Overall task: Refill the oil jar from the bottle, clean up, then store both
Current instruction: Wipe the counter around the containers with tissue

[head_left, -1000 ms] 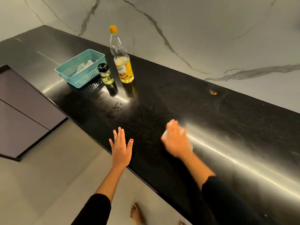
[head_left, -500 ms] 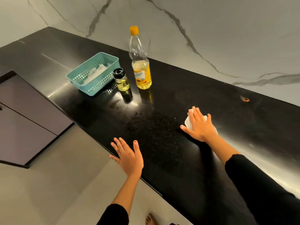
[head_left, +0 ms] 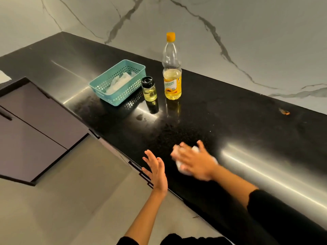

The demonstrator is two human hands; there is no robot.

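Observation:
A small glass oil jar (head_left: pixel 149 89) with a black lid stands on the black counter (head_left: pixel 230 117), partly full of yellow oil. Right beside it stands the oil bottle (head_left: pixel 172 69) with a yellow cap and yellow label, capped and about a third full. Near the counter's front edge my right hand (head_left: pixel 193 160) presses a white tissue (head_left: pixel 182 167) flat on the surface with spread fingers; the hand is motion-blurred. My left hand (head_left: pixel 155 167) hovers open at the counter's front edge, fingers straight, holding nothing.
A teal plastic basket (head_left: pixel 134 68) with white tissues in it sits left of the jar. Oily smears (head_left: pixel 141 116) mark the counter in front of the jar. Dark drawer fronts (head_left: pixel 35 124) stand at the left, a marble wall behind, an orange speck (head_left: pixel 284 112) far right.
My right hand slid the tissue back toward the left and the front edge, close to my left hand. The view shifted, so jar, bottle and basket sit more central.

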